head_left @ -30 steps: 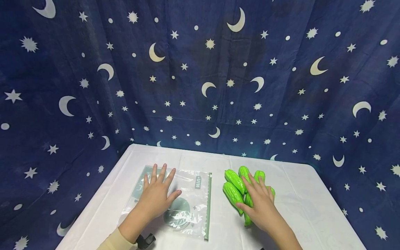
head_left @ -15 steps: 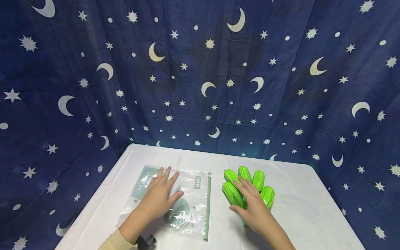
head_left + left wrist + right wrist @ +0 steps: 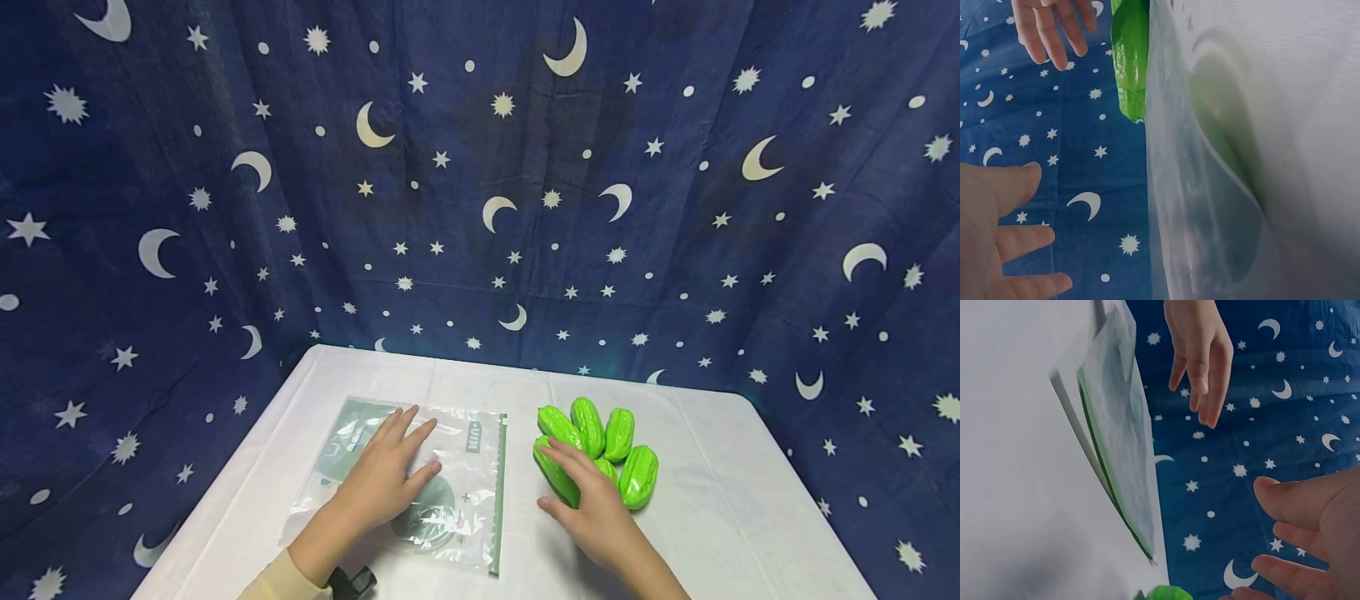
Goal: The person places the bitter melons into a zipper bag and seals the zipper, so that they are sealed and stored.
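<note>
A clear zip bag [image 3: 486,492] with pale green print and a green zip edge lies on the left of the table. Above it hovers my left hand [image 3: 381,477], fingers spread and holding nothing. Glossy green cucumber-shaped vegetables [image 3: 640,477], several of them, lie clustered to the right. My right hand [image 3: 596,510] hangs over the near side of this cluster, its fingers relaxed, and partly hides some of them. In the left wrist view a gap shows between my left hand [image 3: 991,212] and the bag [image 3: 1179,187]. The right wrist view shows my right hand [image 3: 1329,531] gripping nothing.
A white cloth covers the table [image 3: 712,500]. Behind it and on both sides hangs a dark blue curtain [image 3: 450,208] with moons and stars. A black strap device [image 3: 352,582] sits at my left wrist.
My right hand has drawn left and toward me, uncovering more of the green vegetables. My left hand has shifted slightly nearer and to the right. Bag and vegetables stay put.
</note>
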`<action>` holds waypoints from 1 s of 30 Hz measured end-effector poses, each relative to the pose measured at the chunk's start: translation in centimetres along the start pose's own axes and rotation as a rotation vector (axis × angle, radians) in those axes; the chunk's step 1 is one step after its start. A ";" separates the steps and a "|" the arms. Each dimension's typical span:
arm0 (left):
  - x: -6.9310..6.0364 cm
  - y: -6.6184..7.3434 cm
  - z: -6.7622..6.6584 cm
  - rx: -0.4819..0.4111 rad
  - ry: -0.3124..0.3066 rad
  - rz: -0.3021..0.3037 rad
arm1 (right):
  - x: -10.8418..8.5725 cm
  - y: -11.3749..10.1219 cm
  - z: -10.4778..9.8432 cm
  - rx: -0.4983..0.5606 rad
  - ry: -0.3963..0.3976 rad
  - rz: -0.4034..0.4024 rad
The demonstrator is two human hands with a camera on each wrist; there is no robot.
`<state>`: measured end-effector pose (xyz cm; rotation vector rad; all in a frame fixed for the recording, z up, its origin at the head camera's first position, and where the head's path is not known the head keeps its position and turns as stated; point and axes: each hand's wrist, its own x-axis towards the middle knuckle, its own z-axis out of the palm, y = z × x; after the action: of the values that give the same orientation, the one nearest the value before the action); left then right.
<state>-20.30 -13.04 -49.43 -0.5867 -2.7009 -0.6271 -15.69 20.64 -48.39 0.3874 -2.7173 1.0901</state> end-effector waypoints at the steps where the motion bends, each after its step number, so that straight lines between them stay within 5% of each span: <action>1: 0.0 0.0 0.0 -0.003 0.000 0.001 | 0.0 -0.1 0.1 0.020 -0.005 0.006; 12: -0.1 0.0 0.4 -0.072 -0.009 0.022 | -0.4 -0.4 2.8 0.218 -0.083 0.065; 30: -0.1 0.9 1.7 -0.191 -0.117 0.027 | -1.1 -0.1 5.6 0.246 -0.135 0.094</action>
<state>-20.09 -11.50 -50.62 -0.7272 -2.7546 -0.8766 -15.05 16.82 -52.61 0.3854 -2.7474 1.4831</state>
